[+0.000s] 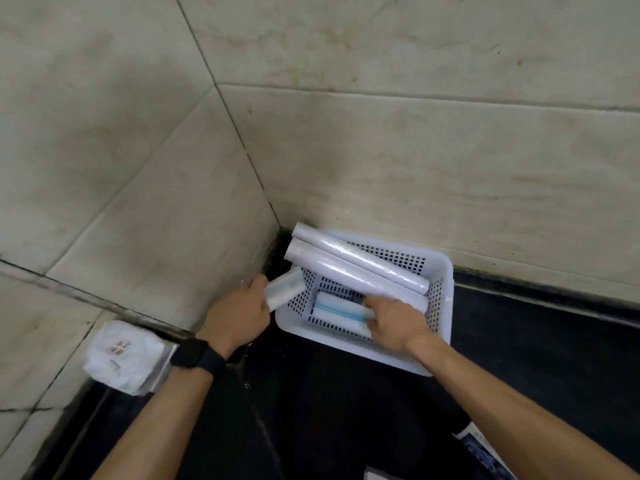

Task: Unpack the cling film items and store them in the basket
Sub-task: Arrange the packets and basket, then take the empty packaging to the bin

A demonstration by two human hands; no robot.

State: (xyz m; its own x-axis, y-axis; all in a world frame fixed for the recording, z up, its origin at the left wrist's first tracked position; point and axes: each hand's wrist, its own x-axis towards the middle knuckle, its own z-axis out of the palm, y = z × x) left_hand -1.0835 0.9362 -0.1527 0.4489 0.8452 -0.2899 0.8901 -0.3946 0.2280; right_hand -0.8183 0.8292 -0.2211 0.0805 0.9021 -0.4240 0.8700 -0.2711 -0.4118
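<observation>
Currently the black countertop [346, 427] meets the tiled wall [415, 150] at a corner, and the white perforated basket [440, 271] sits in that corner. 2 long cling film rolls [360, 268] lie diagonally across the basket, their upper ends overhanging its rim. The right hand [394, 322] is curled around a shorter roll with blue stripes [339, 311] on the basket floor. The left hand [239, 313] is closed on a small clear-wrapped roll [284, 289] at the basket's left rim. The rolls are probably light and stiff, with glossy wrap that may slip; grip each around mid-length, not at the ends. A white packet [124, 358] lies at left, its print unreadable. Motion blur obscures the small roll, and the item at the lower right edge [481, 445] is cut off.
</observation>
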